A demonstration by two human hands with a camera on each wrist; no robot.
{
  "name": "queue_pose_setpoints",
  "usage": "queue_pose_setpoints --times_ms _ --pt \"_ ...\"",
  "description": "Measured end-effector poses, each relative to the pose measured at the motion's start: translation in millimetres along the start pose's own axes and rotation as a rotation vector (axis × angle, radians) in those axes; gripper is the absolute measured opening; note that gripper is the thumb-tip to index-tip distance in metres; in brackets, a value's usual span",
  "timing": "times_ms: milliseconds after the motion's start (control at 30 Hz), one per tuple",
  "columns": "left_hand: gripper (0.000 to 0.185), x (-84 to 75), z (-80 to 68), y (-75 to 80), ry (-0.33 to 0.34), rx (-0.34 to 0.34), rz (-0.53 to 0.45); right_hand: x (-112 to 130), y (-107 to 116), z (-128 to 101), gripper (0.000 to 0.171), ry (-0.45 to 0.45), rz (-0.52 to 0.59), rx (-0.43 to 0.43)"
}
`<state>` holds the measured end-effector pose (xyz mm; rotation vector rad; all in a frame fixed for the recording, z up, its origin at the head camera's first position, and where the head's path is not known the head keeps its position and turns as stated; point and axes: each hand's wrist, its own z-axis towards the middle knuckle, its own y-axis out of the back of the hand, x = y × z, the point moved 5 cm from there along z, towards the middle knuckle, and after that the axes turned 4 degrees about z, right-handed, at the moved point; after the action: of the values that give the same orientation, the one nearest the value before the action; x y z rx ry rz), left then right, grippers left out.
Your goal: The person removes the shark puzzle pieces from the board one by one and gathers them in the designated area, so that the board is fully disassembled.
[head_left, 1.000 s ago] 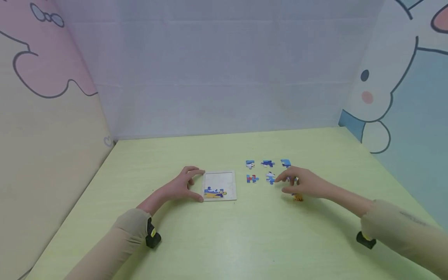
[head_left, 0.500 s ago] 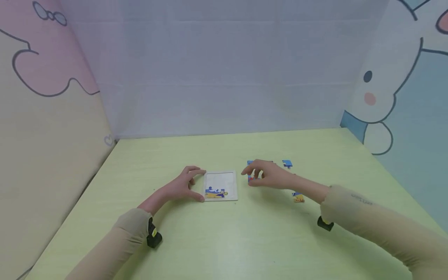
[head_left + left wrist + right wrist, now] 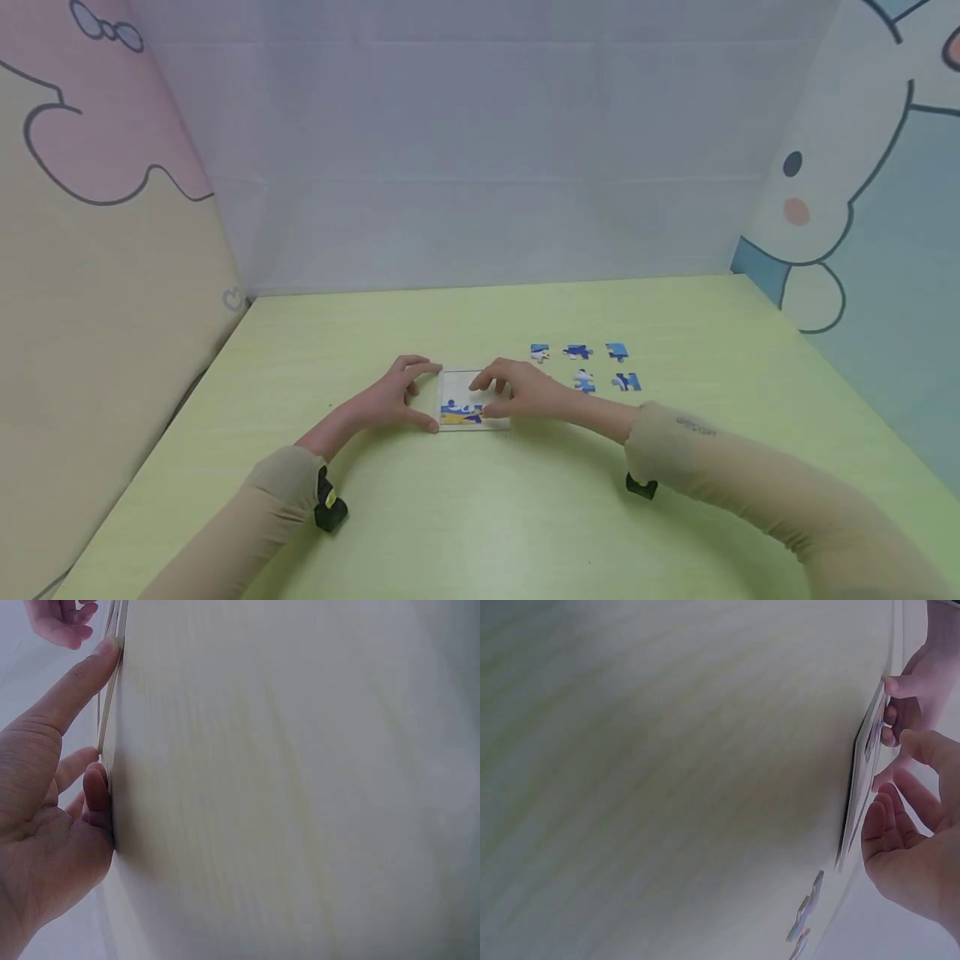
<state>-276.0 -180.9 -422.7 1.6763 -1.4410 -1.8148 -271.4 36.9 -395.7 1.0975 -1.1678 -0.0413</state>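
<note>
A small white puzzle tray [image 3: 457, 387] lies on the green table [image 3: 480, 517], with a joined blue and yellow row of pieces [image 3: 457, 412] along its near edge. My left hand [image 3: 423, 397] grips the tray's left side, index at the far corner and thumb at the near one. In the left wrist view that thumb [image 3: 82, 675] lies along the tray's thin edge [image 3: 110, 697]. My right hand [image 3: 482, 398] hovers over the tray's right half with curled fingers; the piece in them is mostly hidden. From the right wrist, its fingers [image 3: 889, 802] sit beside the tray [image 3: 859, 772].
Several loose blue puzzle pieces [image 3: 583, 367] lie in two rows right of the tray, also seen as loose pieces [image 3: 802, 926] by the right wrist. Cartoon-printed panels wall the table at the back and on both sides. Black wrist cameras [image 3: 326, 504] sit on both sleeves.
My right hand moved left from the loose pieces to the tray. The red and blue piece left its spot on the table. The left hand and tray stayed put.
</note>
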Motion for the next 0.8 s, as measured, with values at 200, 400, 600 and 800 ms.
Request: queue_pose_setpoints --times_ms 200,400,600,800 --pt "0.094 -1.8 -0.3 0.4 -0.019 -0.011 -0.013 5 -15 6 0.035 0.004 -0.037 0.018" --pt "0.094 -2.4 -0.8 1.1 -0.031 -0.019 -0.03 12 -21 10 0.031 0.024 -0.11 0.015" --pt "0.093 -2.3 -1.4 1.2 -0.016 -0.014 -0.027 16 -21 15 0.029 0.036 -0.145 0.037" --pt "0.093 -1.4 -1.4 0.7 -0.017 -0.013 -0.028 14 -23 16 0.03 0.019 -0.141 0.052"
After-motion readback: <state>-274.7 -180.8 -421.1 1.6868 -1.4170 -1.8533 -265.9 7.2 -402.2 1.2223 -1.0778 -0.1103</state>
